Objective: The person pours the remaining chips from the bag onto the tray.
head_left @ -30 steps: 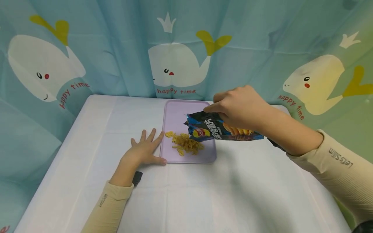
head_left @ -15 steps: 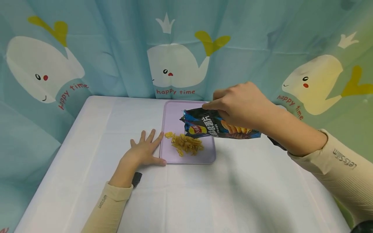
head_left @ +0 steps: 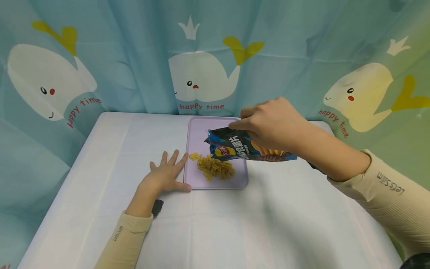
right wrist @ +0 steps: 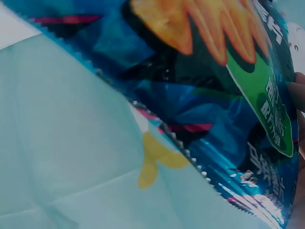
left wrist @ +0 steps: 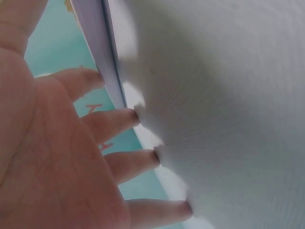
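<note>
My right hand [head_left: 268, 123] grips a dark blue and black chip bag [head_left: 242, 144] along its upper side. The bag lies on its side in the air, its torn end pointing left over the purple tray [head_left: 198, 134]. On the tray sits a pile of yellow ridged potato chips [head_left: 215, 167], just under that end. With fingers spread, my left hand [head_left: 162, 175] rests at the tray's left edge; thumb and index finger touch the rim. In the left wrist view, the other fingertips [left wrist: 131, 116] press on the white tablecloth. The bag's printed side [right wrist: 190, 95] fills much of the right wrist view.
A white cloth [head_left: 215, 231] covers the table under the tray. Behind the table's far edge hangs a blue-green curtain [head_left: 144, 56] printed with whales. A small dark strap piece [head_left: 157, 207] shows at the left wrist.
My right hand has shifted slightly left with the bag, bringing its torn end further over the tray. The left hand stays in place at the tray's edge.
</note>
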`<state>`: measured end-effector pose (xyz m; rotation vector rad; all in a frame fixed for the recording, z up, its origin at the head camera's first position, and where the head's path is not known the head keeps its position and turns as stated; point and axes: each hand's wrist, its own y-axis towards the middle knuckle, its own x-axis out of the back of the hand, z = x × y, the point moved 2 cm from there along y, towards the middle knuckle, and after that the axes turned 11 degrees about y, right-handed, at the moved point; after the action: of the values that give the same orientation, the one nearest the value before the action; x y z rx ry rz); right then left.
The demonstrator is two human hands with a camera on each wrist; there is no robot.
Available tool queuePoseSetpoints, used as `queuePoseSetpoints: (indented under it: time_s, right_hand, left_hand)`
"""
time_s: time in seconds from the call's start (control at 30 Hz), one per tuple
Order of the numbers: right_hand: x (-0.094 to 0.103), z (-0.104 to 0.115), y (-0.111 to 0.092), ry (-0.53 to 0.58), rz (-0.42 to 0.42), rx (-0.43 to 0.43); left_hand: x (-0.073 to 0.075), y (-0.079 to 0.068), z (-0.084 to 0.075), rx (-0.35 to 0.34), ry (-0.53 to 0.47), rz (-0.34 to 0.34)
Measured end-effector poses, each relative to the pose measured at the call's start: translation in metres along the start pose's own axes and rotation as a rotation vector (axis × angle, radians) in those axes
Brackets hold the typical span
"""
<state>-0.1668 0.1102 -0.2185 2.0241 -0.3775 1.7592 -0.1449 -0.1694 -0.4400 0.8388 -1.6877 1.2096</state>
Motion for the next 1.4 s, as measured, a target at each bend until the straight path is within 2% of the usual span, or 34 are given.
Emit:
queuePoseSetpoints:
  time_s: [0.17, 0.27, 0.47, 0.63, 0.8, 0.97, 1.03, 1.17, 1.3, 1.4]
  right_hand:
    - [-0.002, -0.003, -0.005, 0.060, -0.064, -0.025]
    - [-0.005, -0.012, -0.015, 0.119, -0.171, -0.057]
    - [-0.018, -0.038, -0.053, 0.280, -0.393, -0.192]
    - [-0.044, -0.053, -0.091, 0.462, -0.552, -0.323]
    - [-0.082, -0.056, -0.125, 0.698, -0.720, -0.525]
    - [-0.118, -0.055, -0.155, 0.941, -0.871, -0.832]
    - [-0.131, -0.056, -0.166, 1.059, -0.952, -0.966]
    - [-0.154, -0.059, -0.181, 1.288, -1.123, -1.173]
    - [-0.172, -0.062, -0.192, 1.404, -1.171, -1.357]
    - [-0.183, -0.065, -0.198, 1.452, -1.142, -1.459]
  left_hand:
    - [0.003, -0.002, 0.000, 0.003, -0.005, 0.004]
    - [0.003, -0.002, -0.001, 0.002, -0.014, 0.005]
    - [0.000, -0.002, -0.004, 0.003, -0.019, 0.001]
    - [-0.001, -0.003, -0.005, 0.006, -0.021, 0.002]
    - [0.001, -0.004, -0.005, 0.002, -0.024, -0.005]
    - [0.000, -0.003, -0.005, -0.007, -0.016, -0.015]
    - [-0.001, -0.002, -0.005, -0.009, -0.016, -0.014]
    - [-0.002, -0.002, -0.005, -0.001, -0.030, -0.001]
    - [-0.003, -0.002, -0.004, 0.008, -0.025, 0.002]
    - [-0.003, -0.002, -0.003, 0.007, -0.021, -0.003]
